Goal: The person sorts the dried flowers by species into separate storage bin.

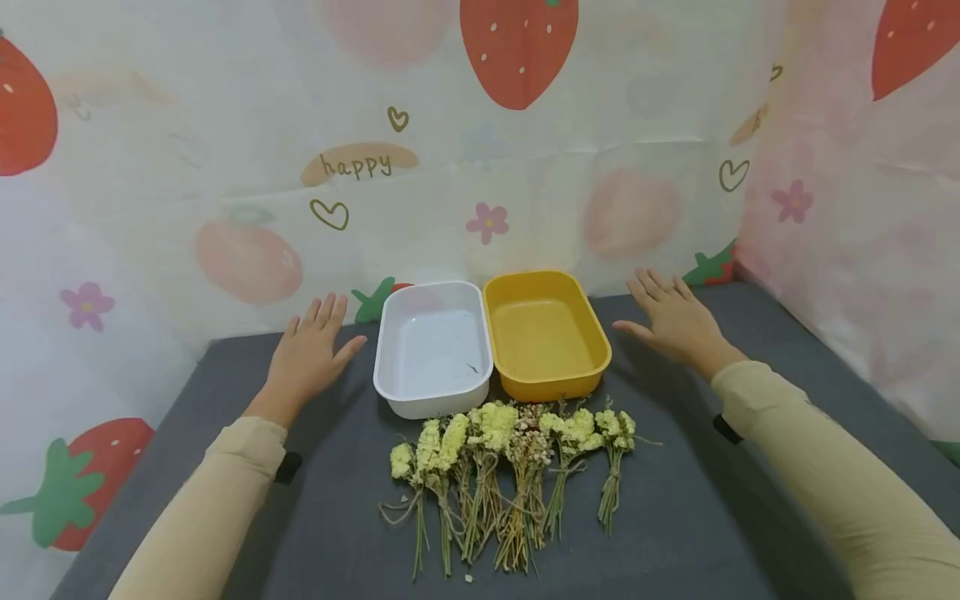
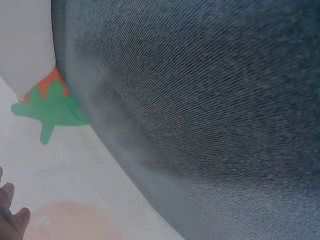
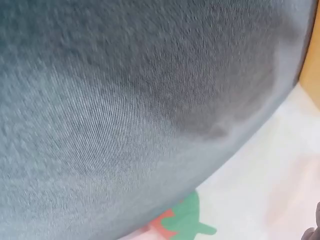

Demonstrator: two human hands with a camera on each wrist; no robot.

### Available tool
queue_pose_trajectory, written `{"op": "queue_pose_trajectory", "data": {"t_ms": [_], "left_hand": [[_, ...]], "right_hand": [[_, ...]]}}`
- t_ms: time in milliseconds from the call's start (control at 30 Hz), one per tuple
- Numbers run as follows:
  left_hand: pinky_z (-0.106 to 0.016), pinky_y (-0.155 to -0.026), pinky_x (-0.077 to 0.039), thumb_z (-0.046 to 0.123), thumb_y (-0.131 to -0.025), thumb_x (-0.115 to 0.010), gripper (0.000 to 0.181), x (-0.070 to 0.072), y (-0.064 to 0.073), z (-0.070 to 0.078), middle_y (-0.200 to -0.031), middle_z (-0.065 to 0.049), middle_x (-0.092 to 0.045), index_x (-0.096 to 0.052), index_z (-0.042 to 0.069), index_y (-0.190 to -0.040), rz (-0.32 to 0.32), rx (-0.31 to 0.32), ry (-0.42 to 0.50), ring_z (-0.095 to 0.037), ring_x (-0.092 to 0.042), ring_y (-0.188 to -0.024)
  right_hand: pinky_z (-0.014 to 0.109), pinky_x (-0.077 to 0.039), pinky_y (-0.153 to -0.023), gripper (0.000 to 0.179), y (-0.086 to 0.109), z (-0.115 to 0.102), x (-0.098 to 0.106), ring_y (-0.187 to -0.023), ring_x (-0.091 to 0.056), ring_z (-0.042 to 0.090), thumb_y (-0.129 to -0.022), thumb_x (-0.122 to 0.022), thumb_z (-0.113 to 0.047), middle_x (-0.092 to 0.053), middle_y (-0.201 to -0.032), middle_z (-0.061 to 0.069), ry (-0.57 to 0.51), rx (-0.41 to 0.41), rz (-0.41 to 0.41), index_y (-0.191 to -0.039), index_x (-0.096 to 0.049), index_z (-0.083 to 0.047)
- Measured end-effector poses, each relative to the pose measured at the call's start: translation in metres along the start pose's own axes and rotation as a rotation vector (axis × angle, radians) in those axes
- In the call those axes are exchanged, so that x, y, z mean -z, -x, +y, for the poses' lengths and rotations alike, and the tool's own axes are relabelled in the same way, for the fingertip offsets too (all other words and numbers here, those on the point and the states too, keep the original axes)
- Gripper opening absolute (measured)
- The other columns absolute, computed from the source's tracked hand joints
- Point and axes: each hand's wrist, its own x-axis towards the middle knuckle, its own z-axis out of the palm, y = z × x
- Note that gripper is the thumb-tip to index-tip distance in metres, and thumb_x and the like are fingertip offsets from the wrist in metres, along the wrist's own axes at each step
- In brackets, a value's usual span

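My left hand (image 1: 309,354) is held out flat, fingers straight and thumb spread, to the left of a white plastic basin (image 1: 431,392). On the other side, my right hand (image 1: 672,321) extends the same way, to the right of a yellow plastic basin (image 1: 551,389). Neither hand touches a basin or holds anything. The two basins stand side by side against the back wall. In front of them lies a row of small dried flower bunches (image 1: 492,429), pale yellow heads toward the basins, stems toward me, several tied with twine. Only fingertips (image 2: 7,192) show in the left wrist view.
A dark grey cloth (image 1: 322,517) covers the table. Behind and beside it hangs a pale curtain (image 1: 555,192) printed with strawberries, hearts and flowers. A small dark scrap lies in the white basin, and a tiny pale crumb (image 1: 468,577) lies near the stems.
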Motion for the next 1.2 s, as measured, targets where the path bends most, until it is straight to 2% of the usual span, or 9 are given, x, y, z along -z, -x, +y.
{"op": "queue_pose_trajectory", "data": {"t_ms": [133,267,567,967,1200], "left_hand": [[-0.064,-0.124,-0.008,0.049,-0.104,-0.042,0.08,0.0,0.004,0.001,-0.166,-0.023,-0.011,-0.008,0.004,-0.16,0.01,-0.011,0.009,-0.043,-0.009,-0.153],[-0.064,-0.124,-0.009,0.051,-0.104,-0.042,0.08,-0.002,0.01,0.001,-0.166,-0.022,-0.011,-0.01,0.004,-0.16,0.011,-0.02,0.012,-0.043,-0.009,-0.153],[-0.064,-0.123,-0.015,0.05,-0.104,-0.043,0.078,-0.006,0.019,0.006,-0.166,-0.022,-0.01,-0.013,0.005,-0.16,0.001,-0.025,0.075,-0.045,-0.01,-0.152],[-0.064,-0.124,-0.01,0.058,-0.102,-0.039,0.079,-0.005,0.032,0.007,-0.166,-0.018,-0.014,-0.017,0.008,-0.16,-0.016,-0.023,0.066,-0.042,-0.01,-0.153],[-0.063,-0.124,-0.014,0.05,-0.102,-0.05,0.078,-0.011,0.037,0.012,-0.166,-0.018,-0.016,-0.02,0.006,-0.159,-0.013,-0.038,0.094,-0.041,-0.012,-0.153]], "right_hand": [[0.06,-0.001,-0.126,0.086,0.004,-0.002,-0.003,-0.154,-0.008,0.041,-0.1,-0.054,-0.05,-0.01,-0.166,0.023,-0.02,0.011,0.005,-0.159,-0.014,-0.002],[0.059,-0.001,-0.126,0.087,0.011,-0.003,-0.008,-0.154,-0.007,0.04,-0.1,-0.053,-0.052,-0.009,-0.167,0.021,-0.039,0.018,-0.003,-0.16,-0.012,-0.004],[0.061,-0.004,-0.126,0.084,0.034,-0.007,-0.01,-0.153,-0.011,0.04,-0.099,-0.054,-0.052,-0.013,-0.166,0.021,-0.117,0.032,0.005,-0.158,-0.02,-0.003],[0.059,-0.002,-0.127,0.082,0.052,-0.017,-0.013,-0.153,-0.013,0.039,-0.099,-0.056,-0.048,-0.016,-0.166,0.02,-0.175,0.078,0.024,-0.158,-0.022,-0.004],[0.053,-0.004,-0.129,0.079,0.061,-0.026,-0.012,-0.153,-0.018,0.037,-0.097,-0.062,-0.043,-0.021,-0.165,0.018,-0.227,0.128,0.098,-0.157,-0.028,-0.005]]}}
